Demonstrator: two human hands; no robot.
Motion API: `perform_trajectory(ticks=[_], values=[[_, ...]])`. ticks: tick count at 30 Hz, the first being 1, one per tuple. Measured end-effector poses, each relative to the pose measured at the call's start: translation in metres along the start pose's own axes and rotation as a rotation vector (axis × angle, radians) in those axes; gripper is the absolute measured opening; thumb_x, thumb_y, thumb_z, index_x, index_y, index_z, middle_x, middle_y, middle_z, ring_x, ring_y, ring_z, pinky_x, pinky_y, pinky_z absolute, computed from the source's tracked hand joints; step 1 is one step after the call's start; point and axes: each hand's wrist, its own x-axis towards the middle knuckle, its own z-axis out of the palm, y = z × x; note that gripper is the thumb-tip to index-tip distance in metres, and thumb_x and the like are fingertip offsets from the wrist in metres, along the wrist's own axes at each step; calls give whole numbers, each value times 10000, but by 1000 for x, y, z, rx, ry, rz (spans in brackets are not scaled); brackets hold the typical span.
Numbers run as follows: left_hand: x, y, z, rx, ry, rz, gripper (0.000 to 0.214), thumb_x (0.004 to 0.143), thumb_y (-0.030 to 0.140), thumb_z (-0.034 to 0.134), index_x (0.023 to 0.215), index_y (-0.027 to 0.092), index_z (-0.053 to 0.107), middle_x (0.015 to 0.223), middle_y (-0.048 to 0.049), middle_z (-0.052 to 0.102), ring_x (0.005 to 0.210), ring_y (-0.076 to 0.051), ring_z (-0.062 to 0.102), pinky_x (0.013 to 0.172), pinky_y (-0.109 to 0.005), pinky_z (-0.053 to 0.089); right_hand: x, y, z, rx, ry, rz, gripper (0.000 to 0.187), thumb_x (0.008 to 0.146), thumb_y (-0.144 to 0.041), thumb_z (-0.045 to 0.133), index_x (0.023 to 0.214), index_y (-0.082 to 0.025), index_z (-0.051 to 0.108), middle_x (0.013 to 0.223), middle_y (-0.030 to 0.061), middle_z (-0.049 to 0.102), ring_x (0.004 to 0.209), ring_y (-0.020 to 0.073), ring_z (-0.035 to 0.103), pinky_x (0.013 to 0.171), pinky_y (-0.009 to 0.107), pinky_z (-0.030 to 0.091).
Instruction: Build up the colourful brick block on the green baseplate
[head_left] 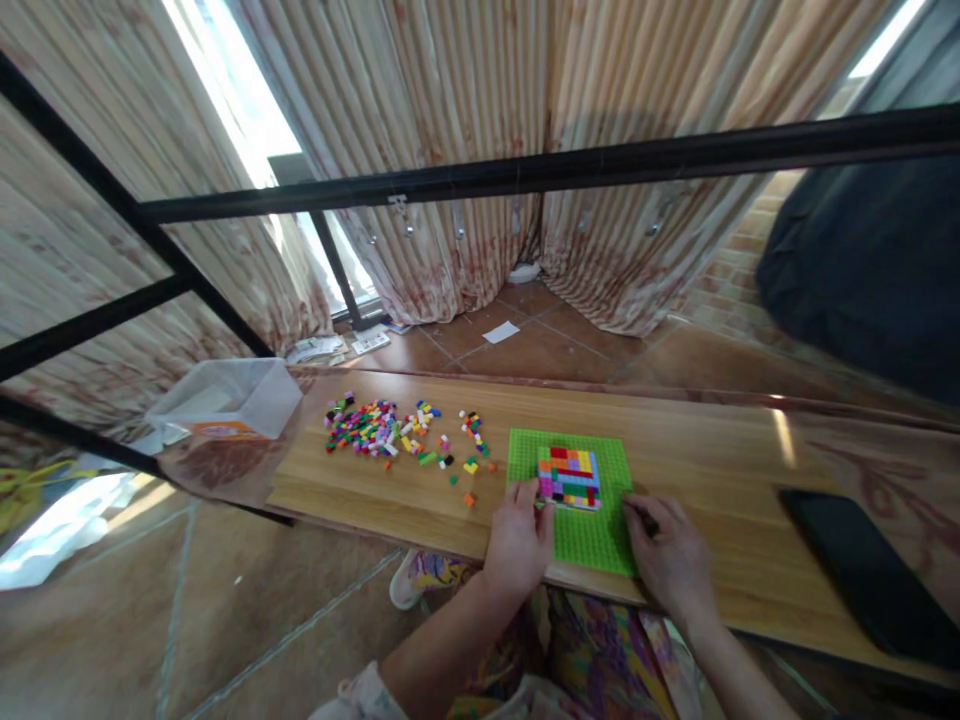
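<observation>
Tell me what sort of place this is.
Probably a room in a home, perhaps a sitting area by a window: long patterned curtains hang over bright glass, the floor is tiled, and small toy bricks lie on a low wooden table.

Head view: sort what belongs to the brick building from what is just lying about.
Belongs, by the look of it:
green baseplate
brick build on it
loose bricks

Apparently just lying about:
black phone-like slab
white sheet on the floor

Home interior, by the look: patterned drapes (450, 100) reaching the floor, far side; brown floor tiles (300, 585); toy bricks (367, 428) loose on wooden tabletop (705, 440), left.
</observation>
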Motion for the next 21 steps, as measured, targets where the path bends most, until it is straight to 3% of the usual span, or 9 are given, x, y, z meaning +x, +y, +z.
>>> perform_trajectory(ticks=[4, 7, 13, 16, 21], values=[[-9, -1, -3, -54, -33, 4, 295, 857, 158, 512, 1142, 204, 571, 1032, -95, 625, 920, -210, 607, 804, -347, 524, 0, 2, 1, -38, -13, -19, 337, 885, -432, 431, 913, -207, 680, 925, 80, 654, 807, 219, 618, 674, 329, 459], [-9, -10, -17, -85, 9, 37, 314, 850, 132, 507, 1140, 225, 582, 1028, -77, 634, 885, -189, 616, 779, -328, 528, 0, 4, 1, -43, -15, -17, 354, 880, -452, 424, 908, -207, 678, 922, 86, 652, 785, 225, 617, 662, 337, 460], [5, -61, -78, 38, 306, -88, 286, 859, 133, 495, 1121, 187, 599, 1021, -83, 628, 804, -163, 617, 721, -310, 519, -1, 7, 1, -54, -16, 3, 354, 858, -470, 441, 880, -211, 681, 915, 94, 658, 747, 231, 614, 655, 351, 460], [12, -84, -103, 118, 389, -154, 283, 835, 110, 514, 1093, 177, 610, 1006, -74, 621, 738, -144, 608, 691, -297, 511, -1, 8, 1, -56, -35, 32, 352, 850, -475, 445, 888, -216, 681, 918, 91, 658, 698, 222, 599, 641, 359, 456], [12, -97, -108, 184, 370, -170, 294, 821, 95, 528, 1084, 176, 632, 1007, -73, 619, 765, -153, 611, 718, -304, 515, -2, 8, -1, -59, -49, 39, 367, 845, -487, 438, 900, -214, 676, 944, 100, 657, 749, 239, 610, 659, 369, 465]])
